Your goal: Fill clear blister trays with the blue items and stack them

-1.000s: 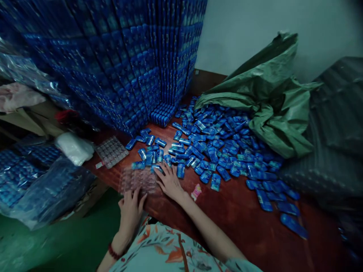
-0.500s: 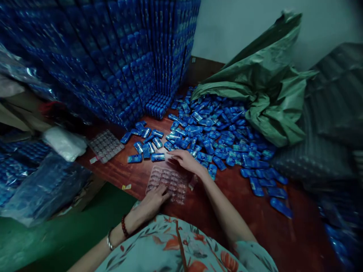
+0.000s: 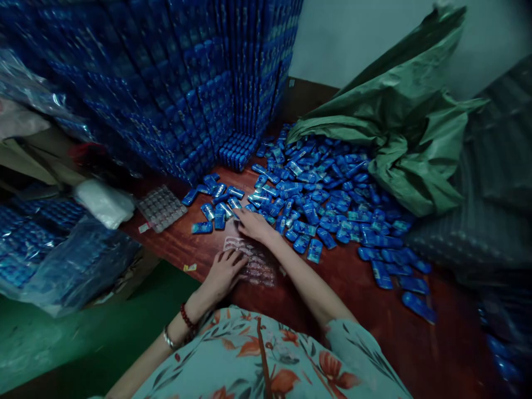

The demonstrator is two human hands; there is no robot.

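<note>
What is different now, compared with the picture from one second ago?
The clear tray by the left hand has moved right, and that hand with it. The right hand has moved forward; its fingers are at the loose blue packs, any grip unclear. A yellow scrap now shows on the table. The other tray and green sheet stayed in place.

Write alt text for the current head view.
A person's left hand lies over a clear moulded tray on a reddish table, while the right hand is at the edge of loose blue packets. Tall stacks of blue packs stand behind, left of a crumpled green sack.
</note>
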